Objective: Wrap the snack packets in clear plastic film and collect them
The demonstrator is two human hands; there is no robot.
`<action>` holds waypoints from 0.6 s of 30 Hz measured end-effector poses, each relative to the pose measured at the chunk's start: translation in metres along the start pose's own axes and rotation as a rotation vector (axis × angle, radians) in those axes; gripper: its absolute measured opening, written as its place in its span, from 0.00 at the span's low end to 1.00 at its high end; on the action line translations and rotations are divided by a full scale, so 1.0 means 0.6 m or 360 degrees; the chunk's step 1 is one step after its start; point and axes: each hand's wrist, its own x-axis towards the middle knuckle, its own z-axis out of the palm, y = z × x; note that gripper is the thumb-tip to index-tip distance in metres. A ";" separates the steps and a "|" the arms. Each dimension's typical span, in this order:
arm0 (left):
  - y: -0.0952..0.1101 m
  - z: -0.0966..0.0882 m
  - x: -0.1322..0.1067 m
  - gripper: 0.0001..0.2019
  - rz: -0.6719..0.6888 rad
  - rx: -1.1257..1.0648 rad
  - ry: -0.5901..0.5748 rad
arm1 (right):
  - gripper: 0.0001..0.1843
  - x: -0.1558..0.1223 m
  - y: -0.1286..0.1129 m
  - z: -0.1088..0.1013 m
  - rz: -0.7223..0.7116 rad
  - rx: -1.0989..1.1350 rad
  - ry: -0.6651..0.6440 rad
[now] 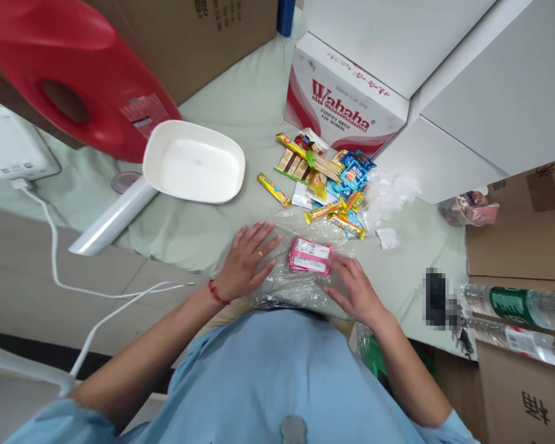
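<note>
Behind hands: box [346,102] reads "Wahaha" | both grips released, flat on plastic bag [296,280]

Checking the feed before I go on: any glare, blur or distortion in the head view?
Head view: wide-angle bending toward the edges; even soft light, faint shadows; mild glare on the clear plastic bag under both hands; pink packet sharp; one pixelated patch at right.

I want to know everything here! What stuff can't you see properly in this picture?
- Pink packet: label print too small to read, head view.
- Snack pile: wrappers overlap, lower ones hidden.
- Dark thing near the water bottles: blurred out.
- Red jug: top cut off by the picture's edge.
- Clear bag: near edge hidden behind the blue shirt.
</note>
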 end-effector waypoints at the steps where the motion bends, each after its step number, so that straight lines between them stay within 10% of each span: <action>1: -0.001 -0.011 -0.011 0.31 0.0129 -0.0057 -0.0048 | 0.34 -0.025 0.003 -0.001 -0.0038 0.0030 -0.0029; 5: -0.003 -0.035 -0.054 0.35 0.0407 -0.0222 -0.0419 | 0.29 -0.102 0.012 0.029 -0.0004 -0.0003 -0.0118; 10: -0.013 -0.018 -0.068 0.17 0.0315 -0.0128 -0.0493 | 0.11 -0.107 0.024 0.055 0.0127 0.0098 -0.0024; 18: -0.022 -0.028 -0.028 0.16 0.0027 -0.0279 -0.0471 | 0.16 -0.023 0.034 -0.039 0.0073 0.0383 -0.0068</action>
